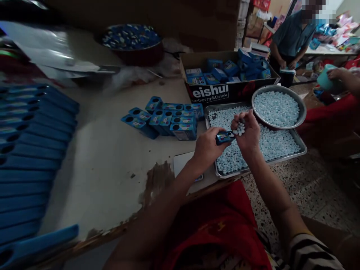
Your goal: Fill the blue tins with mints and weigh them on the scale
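My left hand (206, 147) grips a small blue box (223, 138) with its holed end turned up. Against that opening, my right hand (251, 135) is cupped around a heap of pale blue candy-like pellets (240, 129). Some pellets touch the box's opening. Both hands are over a metal tray (303, 150) spread with the same pellets. A round metal bowl (303, 117), also full of pellets, rests over the tray's far right part. Left of my hands stand several blue boxes (182, 127) in a cluster, dark round holes on top.
Behind the tray is a cardboard carton (208, 92) of blue boxes. Rows of blue boxes (30, 157) line the left. A red basin (137, 56) of blue-and-white pieces stands at the back. At right, a co-worker's hand (339, 75) holds a turquoise container (326, 80); another person (294, 41) stands behind.
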`<control>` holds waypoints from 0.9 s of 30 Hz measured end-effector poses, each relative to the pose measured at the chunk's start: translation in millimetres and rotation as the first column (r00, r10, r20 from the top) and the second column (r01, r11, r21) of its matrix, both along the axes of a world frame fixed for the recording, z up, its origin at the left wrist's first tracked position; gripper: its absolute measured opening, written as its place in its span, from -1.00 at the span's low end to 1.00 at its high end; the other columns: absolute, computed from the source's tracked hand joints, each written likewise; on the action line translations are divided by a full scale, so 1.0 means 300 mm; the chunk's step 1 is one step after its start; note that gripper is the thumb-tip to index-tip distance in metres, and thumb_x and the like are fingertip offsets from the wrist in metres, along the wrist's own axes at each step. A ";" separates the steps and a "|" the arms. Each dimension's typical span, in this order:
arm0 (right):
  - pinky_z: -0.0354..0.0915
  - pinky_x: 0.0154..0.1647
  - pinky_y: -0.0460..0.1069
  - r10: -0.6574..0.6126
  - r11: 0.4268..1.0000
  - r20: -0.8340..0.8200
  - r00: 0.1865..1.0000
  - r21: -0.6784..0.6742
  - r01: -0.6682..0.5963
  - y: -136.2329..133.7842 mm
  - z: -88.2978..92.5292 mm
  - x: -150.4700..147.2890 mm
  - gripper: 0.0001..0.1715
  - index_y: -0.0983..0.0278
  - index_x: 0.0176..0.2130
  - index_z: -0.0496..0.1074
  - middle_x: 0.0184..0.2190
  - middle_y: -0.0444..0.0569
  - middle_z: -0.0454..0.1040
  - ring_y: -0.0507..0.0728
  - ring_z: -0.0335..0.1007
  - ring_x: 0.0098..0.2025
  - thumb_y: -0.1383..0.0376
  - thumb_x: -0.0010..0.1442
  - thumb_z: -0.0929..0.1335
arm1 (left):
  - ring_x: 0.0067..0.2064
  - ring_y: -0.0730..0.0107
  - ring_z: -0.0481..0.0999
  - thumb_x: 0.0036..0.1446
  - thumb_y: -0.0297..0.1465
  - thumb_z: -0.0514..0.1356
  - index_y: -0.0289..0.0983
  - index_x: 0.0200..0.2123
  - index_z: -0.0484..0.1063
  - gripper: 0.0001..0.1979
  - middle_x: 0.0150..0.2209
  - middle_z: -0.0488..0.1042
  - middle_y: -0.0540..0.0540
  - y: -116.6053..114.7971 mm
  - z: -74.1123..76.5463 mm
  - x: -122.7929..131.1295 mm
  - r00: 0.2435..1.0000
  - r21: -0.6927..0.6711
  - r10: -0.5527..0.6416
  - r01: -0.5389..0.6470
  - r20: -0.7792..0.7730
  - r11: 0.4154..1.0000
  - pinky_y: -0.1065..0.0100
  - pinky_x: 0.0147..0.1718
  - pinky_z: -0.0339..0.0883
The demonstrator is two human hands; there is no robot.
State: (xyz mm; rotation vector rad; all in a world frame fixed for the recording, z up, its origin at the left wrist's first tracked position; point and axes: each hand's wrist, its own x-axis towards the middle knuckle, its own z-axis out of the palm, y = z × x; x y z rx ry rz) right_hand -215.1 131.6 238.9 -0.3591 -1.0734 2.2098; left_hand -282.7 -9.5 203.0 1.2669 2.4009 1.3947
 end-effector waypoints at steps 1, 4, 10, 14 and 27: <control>0.33 -0.38 -0.01 -0.010 0.999 0.006 1.000 0.031 0.010 0.004 -0.009 0.005 -0.41 0.15 -0.40 0.38 -0.46 -0.16 0.37 0.03 0.28 -0.45 -0.22 0.39 0.40 | 0.07 0.01 0.68 0.11 -0.35 0.50 -0.19 -0.01 0.60 -0.63 0.01 0.68 -0.15 0.009 -0.007 0.003 1.000 -0.001 -0.002 0.002 0.005 1.000 0.13 0.08 0.53; 0.37 -0.29 0.03 -0.045 0.994 0.016 0.999 0.105 0.043 0.018 -0.023 0.019 -0.35 0.13 -0.44 0.37 -0.50 -0.15 0.30 0.08 0.32 -0.40 -0.28 0.39 0.36 | 0.08 -0.01 0.68 0.10 -0.35 0.51 -0.18 -0.02 0.60 -0.63 0.01 0.68 -0.15 0.028 -0.023 0.007 1.000 -0.010 0.005 -0.005 0.028 1.000 0.10 0.07 0.53; 0.40 -0.07 0.12 -0.016 0.990 -0.044 0.999 0.142 0.022 0.035 -0.030 0.027 -0.34 0.13 -0.56 0.30 -0.54 -0.13 0.22 0.13 0.28 -0.38 -0.20 0.39 0.35 | 0.08 -0.03 0.68 0.03 -0.40 0.53 -0.18 -0.03 0.61 -0.59 0.02 0.69 -0.15 0.049 -0.028 0.006 0.996 -0.027 0.019 -0.017 0.089 0.999 0.07 0.08 0.53; 0.37 0.05 0.17 -0.031 0.981 -0.112 0.993 0.185 0.052 0.027 -0.037 0.032 -0.44 0.12 -0.58 0.27 -0.53 -0.10 0.19 0.17 0.27 -0.33 -0.02 0.37 0.34 | 0.07 -0.03 0.68 0.01 -0.44 0.54 -0.19 -0.04 0.60 -0.58 0.00 0.69 -0.14 0.059 -0.030 0.006 0.994 -0.027 0.040 -0.038 0.100 0.999 0.07 0.08 0.52; 0.31 0.34 0.25 -0.087 0.938 -0.049 0.995 0.333 0.098 0.002 -0.033 0.054 -0.51 0.14 -0.46 0.47 -0.09 0.02 0.53 0.24 0.49 -0.01 -0.09 0.34 0.32 | 0.04 0.06 0.66 0.00 -0.49 0.51 -0.18 -0.07 0.55 -0.58 -0.03 0.66 -0.08 0.098 -0.065 0.032 0.972 0.112 0.099 -0.125 0.212 0.986 0.12 0.08 0.51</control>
